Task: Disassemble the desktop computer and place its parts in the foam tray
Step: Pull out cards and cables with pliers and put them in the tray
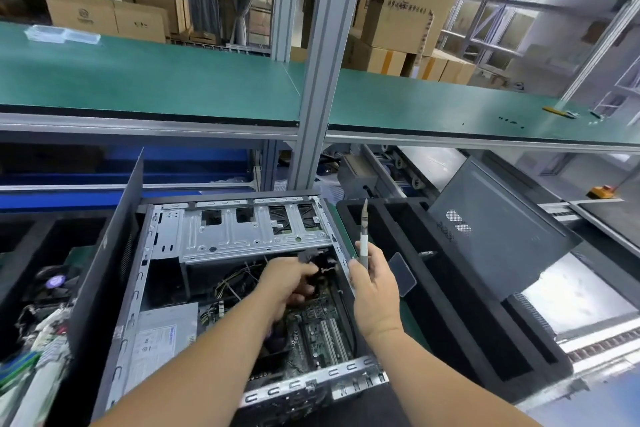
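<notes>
Left hand (289, 279) grips cables (313, 258) inside case (242, 236); right hand (375, 284) holds screwdriver (363, 236) upright

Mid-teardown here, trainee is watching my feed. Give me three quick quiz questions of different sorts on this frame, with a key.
1. True or false: the right hand holds a screwdriver upright.
2. The left hand reaches into: A) the open computer case B) the foam tray C) a cardboard box.
3. Fill in: the foam tray lies to the ___ of the case.

Key: 1 true; 2 A; 3 right.
</notes>
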